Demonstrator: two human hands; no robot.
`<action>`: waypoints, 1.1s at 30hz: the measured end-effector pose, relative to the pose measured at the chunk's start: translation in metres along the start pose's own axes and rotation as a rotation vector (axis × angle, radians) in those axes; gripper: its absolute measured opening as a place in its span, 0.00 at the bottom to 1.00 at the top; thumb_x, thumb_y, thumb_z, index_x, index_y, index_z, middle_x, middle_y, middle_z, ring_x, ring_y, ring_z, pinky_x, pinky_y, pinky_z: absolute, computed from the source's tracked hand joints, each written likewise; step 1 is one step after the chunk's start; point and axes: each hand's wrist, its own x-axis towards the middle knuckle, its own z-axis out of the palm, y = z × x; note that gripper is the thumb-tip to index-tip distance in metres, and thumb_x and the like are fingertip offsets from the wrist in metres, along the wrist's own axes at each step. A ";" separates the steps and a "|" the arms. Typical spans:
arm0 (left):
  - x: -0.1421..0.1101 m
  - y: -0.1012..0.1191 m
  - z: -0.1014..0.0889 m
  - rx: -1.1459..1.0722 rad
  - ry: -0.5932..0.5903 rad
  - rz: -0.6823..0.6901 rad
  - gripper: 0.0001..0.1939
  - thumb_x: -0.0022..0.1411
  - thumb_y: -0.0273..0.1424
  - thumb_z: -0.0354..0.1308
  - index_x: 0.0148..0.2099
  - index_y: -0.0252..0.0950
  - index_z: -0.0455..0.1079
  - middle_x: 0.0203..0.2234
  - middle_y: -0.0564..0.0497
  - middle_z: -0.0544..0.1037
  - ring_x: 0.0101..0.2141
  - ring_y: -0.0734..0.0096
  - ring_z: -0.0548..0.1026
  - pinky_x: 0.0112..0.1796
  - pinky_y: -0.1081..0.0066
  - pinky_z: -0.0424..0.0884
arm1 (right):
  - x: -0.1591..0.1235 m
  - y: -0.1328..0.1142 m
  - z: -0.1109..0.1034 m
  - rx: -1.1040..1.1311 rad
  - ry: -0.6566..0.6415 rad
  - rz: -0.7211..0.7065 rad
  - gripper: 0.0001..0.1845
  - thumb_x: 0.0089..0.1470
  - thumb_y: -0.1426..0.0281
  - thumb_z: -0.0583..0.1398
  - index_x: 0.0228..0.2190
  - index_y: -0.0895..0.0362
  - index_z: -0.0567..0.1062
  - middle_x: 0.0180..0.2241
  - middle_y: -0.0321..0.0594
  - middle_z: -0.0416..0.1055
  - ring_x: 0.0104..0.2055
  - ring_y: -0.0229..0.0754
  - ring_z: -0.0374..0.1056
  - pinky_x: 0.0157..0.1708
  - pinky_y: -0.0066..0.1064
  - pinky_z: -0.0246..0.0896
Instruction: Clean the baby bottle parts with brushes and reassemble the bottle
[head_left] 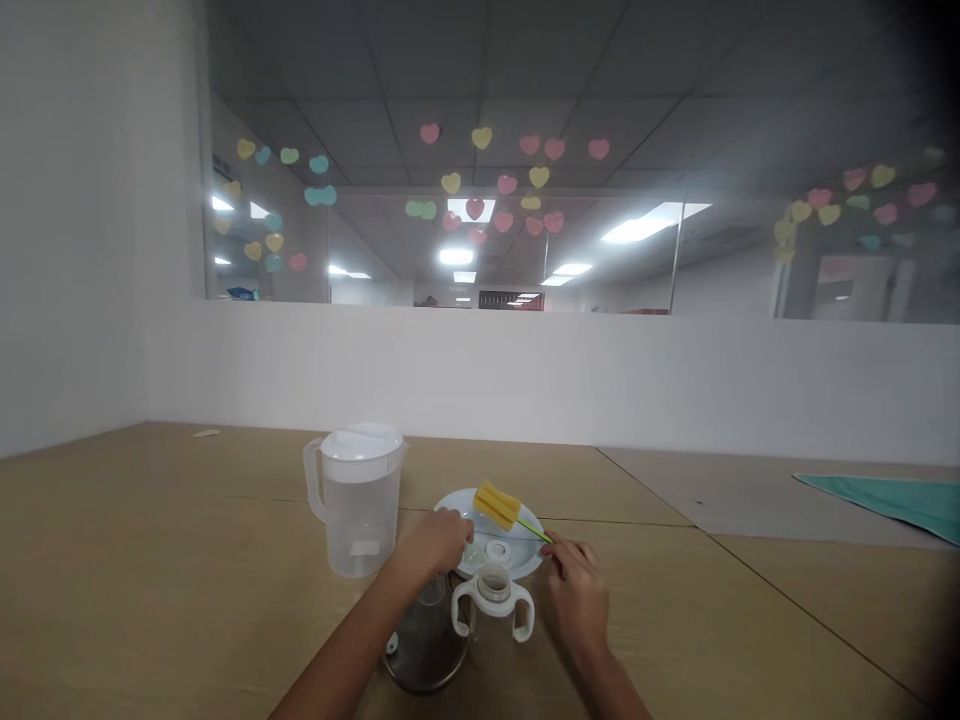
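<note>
In my right hand (579, 592) is the thin green handle of a bottle brush, its yellow sponge head (496, 506) above a white plate (531, 567). My left hand (441, 540) is closed over the plate's left side; whatever its fingers hold, if anything, is hidden. Close to those fingers, a small clear piece (472, 553) and a white ring (497, 552) lie on the plate. Between my hands a clear baby bottle (493, 585) with two white side handles stands upright, its mouth uncovered. Below my left forearm is a round dark metal tray (426, 655), with a clear object partly hidden on it.
A translucent lidded pitcher (360, 515) stands left of the plate. A teal cloth (892, 500) lies at the far right on a grey section of the table (187, 560). Behind the table rises a white wall (465, 375) with a window bearing heart-shaped notes.
</note>
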 end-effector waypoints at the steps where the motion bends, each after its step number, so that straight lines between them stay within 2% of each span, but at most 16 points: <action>1: 0.003 -0.001 0.002 -0.020 -0.032 0.036 0.16 0.59 0.24 0.46 0.46 0.40 0.70 0.45 0.47 0.75 0.47 0.63 0.71 0.47 0.65 0.65 | 0.000 0.001 0.000 -0.012 0.000 0.009 0.13 0.45 0.78 0.51 0.23 0.55 0.73 0.34 0.40 0.77 0.36 0.44 0.66 0.37 0.32 0.58; 4: 0.011 -0.006 0.009 -0.072 -0.101 0.099 0.16 0.62 0.27 0.45 0.45 0.44 0.71 0.45 0.54 0.76 0.46 0.69 0.72 0.47 0.70 0.64 | -0.002 0.004 0.000 -0.079 0.001 0.053 0.12 0.44 0.78 0.51 0.22 0.55 0.74 0.33 0.39 0.77 0.34 0.44 0.65 0.35 0.34 0.55; 6: 0.014 -0.008 0.013 -0.089 -0.113 0.113 0.16 0.63 0.31 0.43 0.46 0.45 0.71 0.45 0.55 0.76 0.45 0.68 0.73 0.46 0.70 0.64 | -0.003 0.006 0.000 -0.128 0.005 0.086 0.13 0.44 0.78 0.51 0.23 0.55 0.74 0.33 0.38 0.78 0.33 0.45 0.65 0.35 0.35 0.52; 11: 0.017 -0.002 0.023 -0.061 -0.092 0.078 0.25 0.65 0.43 0.38 0.36 0.38 0.74 0.37 0.47 0.79 0.42 0.60 0.73 0.49 0.59 0.60 | -0.002 0.003 -0.002 -0.244 0.056 0.123 0.14 0.46 0.76 0.50 0.22 0.54 0.75 0.33 0.39 0.78 0.33 0.46 0.66 0.39 0.39 0.47; 14: 0.017 0.002 0.023 -0.112 -0.019 0.016 0.23 0.63 0.45 0.43 0.33 0.37 0.74 0.32 0.47 0.79 0.40 0.60 0.74 0.47 0.61 0.61 | 0.000 0.002 -0.004 -0.275 0.072 0.124 0.14 0.47 0.76 0.50 0.22 0.54 0.75 0.33 0.38 0.78 0.33 0.45 0.66 0.42 0.40 0.45; 16: 0.016 0.002 0.019 -0.157 0.049 -0.009 0.15 0.60 0.40 0.49 0.34 0.38 0.74 0.34 0.48 0.79 0.40 0.62 0.74 0.45 0.65 0.62 | 0.000 0.000 -0.005 -0.268 0.073 0.112 0.14 0.47 0.76 0.51 0.22 0.54 0.74 0.33 0.38 0.78 0.33 0.44 0.66 0.42 0.40 0.44; 18: 0.014 0.002 0.010 -0.171 0.107 -0.012 0.10 0.58 0.34 0.51 0.37 0.38 0.72 0.37 0.48 0.78 0.42 0.63 0.73 0.44 0.67 0.63 | 0.001 -0.002 -0.006 -0.247 0.063 0.085 0.13 0.46 0.76 0.51 0.21 0.54 0.74 0.32 0.37 0.78 0.32 0.44 0.66 0.42 0.40 0.44; 20: 0.010 0.002 -0.001 -0.177 0.169 -0.006 0.10 0.59 0.29 0.49 0.40 0.37 0.70 0.39 0.48 0.77 0.42 0.65 0.73 0.42 0.70 0.63 | 0.001 -0.004 -0.007 -0.226 0.041 0.046 0.13 0.46 0.76 0.51 0.21 0.54 0.73 0.31 0.37 0.78 0.32 0.43 0.66 0.41 0.39 0.44; 23: 0.001 0.000 -0.019 -0.196 0.266 -0.002 0.10 0.60 0.28 0.47 0.44 0.37 0.65 0.38 0.48 0.76 0.39 0.67 0.73 0.39 0.72 0.64 | 0.001 -0.007 -0.008 -0.210 0.024 -0.005 0.12 0.47 0.77 0.51 0.20 0.55 0.72 0.28 0.36 0.77 0.30 0.42 0.65 0.40 0.38 0.44; 25: -0.008 -0.002 -0.028 -0.184 0.272 -0.029 0.12 0.59 0.28 0.50 0.46 0.36 0.64 0.38 0.47 0.76 0.38 0.66 0.73 0.37 0.71 0.64 | 0.001 -0.007 -0.008 -0.203 0.023 -0.022 0.12 0.47 0.77 0.51 0.21 0.55 0.71 0.29 0.37 0.77 0.31 0.42 0.65 0.39 0.38 0.44; 27: -0.017 -0.005 -0.033 -0.149 0.191 -0.057 0.14 0.55 0.28 0.54 0.46 0.36 0.65 0.38 0.47 0.76 0.38 0.65 0.73 0.36 0.71 0.65 | 0.002 -0.005 -0.008 -0.204 0.025 -0.020 0.11 0.47 0.77 0.51 0.22 0.55 0.71 0.28 0.38 0.76 0.30 0.42 0.65 0.37 0.37 0.45; 31: -0.023 -0.007 -0.033 -0.081 -0.155 -0.099 0.14 0.43 0.25 0.63 0.36 0.37 0.72 0.35 0.48 0.78 0.35 0.63 0.75 0.30 0.73 0.66 | 0.002 -0.003 -0.005 -0.214 0.056 0.003 0.10 0.47 0.78 0.51 0.26 0.56 0.70 0.24 0.37 0.74 0.27 0.41 0.65 0.37 0.36 0.46; 33: -0.019 -0.007 -0.027 -0.060 -0.270 -0.113 0.15 0.37 0.22 0.65 0.32 0.37 0.74 0.33 0.48 0.79 0.32 0.63 0.76 0.28 0.73 0.67 | 0.003 -0.004 -0.005 -0.209 0.053 -0.017 0.12 0.47 0.79 0.50 0.29 0.56 0.71 0.25 0.37 0.74 0.27 0.40 0.65 0.41 0.37 0.47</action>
